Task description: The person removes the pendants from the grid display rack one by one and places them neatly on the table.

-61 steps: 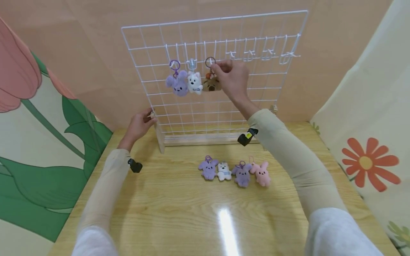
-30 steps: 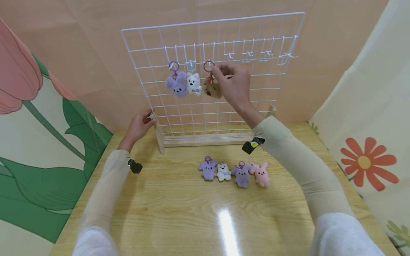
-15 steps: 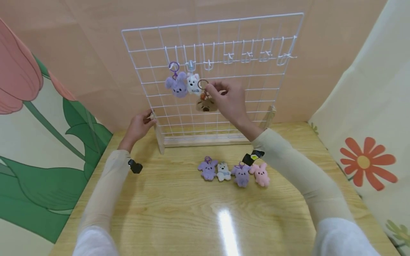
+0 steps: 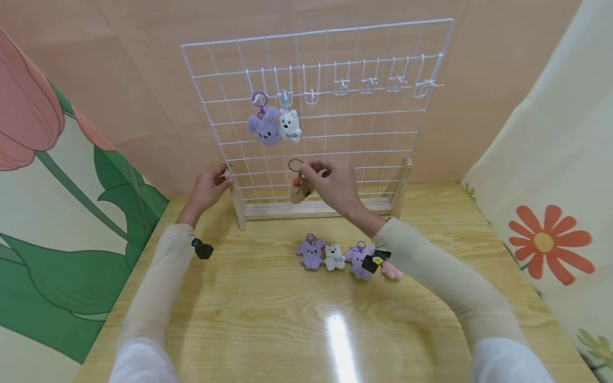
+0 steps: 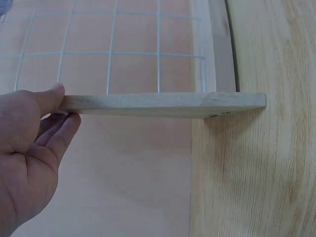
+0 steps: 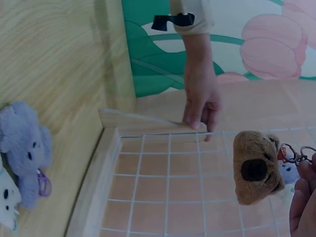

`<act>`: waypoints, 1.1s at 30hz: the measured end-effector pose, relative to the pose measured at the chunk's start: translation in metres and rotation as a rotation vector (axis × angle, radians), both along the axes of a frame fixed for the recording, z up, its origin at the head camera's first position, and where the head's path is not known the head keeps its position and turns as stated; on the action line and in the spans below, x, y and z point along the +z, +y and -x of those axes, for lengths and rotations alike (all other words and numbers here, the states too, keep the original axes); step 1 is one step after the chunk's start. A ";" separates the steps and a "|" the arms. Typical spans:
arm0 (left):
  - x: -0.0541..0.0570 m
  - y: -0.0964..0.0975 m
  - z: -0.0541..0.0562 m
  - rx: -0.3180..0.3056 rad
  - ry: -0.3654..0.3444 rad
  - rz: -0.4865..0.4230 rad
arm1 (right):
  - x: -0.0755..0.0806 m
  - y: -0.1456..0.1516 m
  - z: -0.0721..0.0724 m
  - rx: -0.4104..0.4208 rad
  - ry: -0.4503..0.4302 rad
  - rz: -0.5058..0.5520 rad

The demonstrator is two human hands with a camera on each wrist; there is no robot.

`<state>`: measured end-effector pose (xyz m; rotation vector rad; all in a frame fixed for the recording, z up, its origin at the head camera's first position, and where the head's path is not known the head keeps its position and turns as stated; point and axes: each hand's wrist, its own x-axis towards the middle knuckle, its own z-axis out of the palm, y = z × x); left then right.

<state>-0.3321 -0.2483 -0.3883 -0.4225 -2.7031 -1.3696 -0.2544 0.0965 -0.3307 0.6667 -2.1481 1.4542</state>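
Observation:
In the head view, my right hand (image 4: 335, 183) pinches a brown plush keychain (image 4: 299, 192) near its metal ring. The keychain hangs in front of the lower part of a white wire grid rack (image 4: 316, 33). Up close in the right wrist view, the brown plush head (image 6: 256, 168) shows a big dark nose, and only part of my right hand appears at the edge. My left hand (image 4: 209, 187) holds the top of the rack's left wooden upright (image 5: 163, 102) between thumb and fingers. A purple plush keychain (image 4: 267, 128) and a white dog keychain (image 4: 290, 126) hang from the two leftmost hooks.
Several bare hooks (image 4: 342, 88) continue to the right along the grid. On the table before the rack lie a purple plush (image 4: 312, 254), a white one (image 4: 334, 257), another purple one (image 4: 358, 260) and a pink one (image 4: 391, 271), partly covered by my right wrist camera.
My right hand has taken the brown keychain off the third hook and lowered it down the front of the grid. My left hand has stayed on the upright.

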 end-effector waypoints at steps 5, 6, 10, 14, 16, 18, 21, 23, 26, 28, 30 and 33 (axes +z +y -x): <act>-0.002 -0.001 -0.001 0.000 0.011 0.015 | -0.017 -0.004 -0.004 0.012 0.012 -0.017; -0.002 -0.001 -0.001 0.000 0.011 0.014 | -0.020 -0.005 -0.005 0.020 0.015 -0.015; -0.002 0.000 -0.001 0.002 0.019 0.011 | -0.032 -0.007 -0.009 0.048 0.017 -0.021; -0.001 0.002 -0.002 0.003 0.034 0.013 | -0.043 -0.009 -0.015 0.072 -0.018 -0.024; -0.001 0.002 -0.002 0.003 0.032 0.011 | -0.049 -0.010 -0.018 0.084 -0.030 -0.029; -0.001 0.002 -0.002 0.004 0.028 0.010 | -0.054 -0.010 -0.021 0.083 -0.046 -0.044; -0.001 0.002 -0.002 0.004 0.022 0.008 | -0.062 -0.012 -0.024 0.079 -0.070 -0.065; -0.001 0.002 -0.002 0.006 0.024 0.012 | -0.067 -0.013 -0.025 0.075 -0.085 -0.075; -0.001 0.002 -0.001 0.004 0.027 0.020 | -0.073 -0.014 -0.027 0.091 -0.095 -0.076; -0.001 0.001 -0.001 0.005 0.028 0.020 | -0.076 -0.014 -0.030 0.109 -0.102 -0.069; -0.001 0.001 -0.001 0.006 0.028 0.019 | -0.079 -0.015 -0.031 0.128 -0.111 -0.065; 0.000 0.001 -0.001 0.010 0.030 0.016 | -0.085 -0.017 -0.034 0.140 -0.120 -0.072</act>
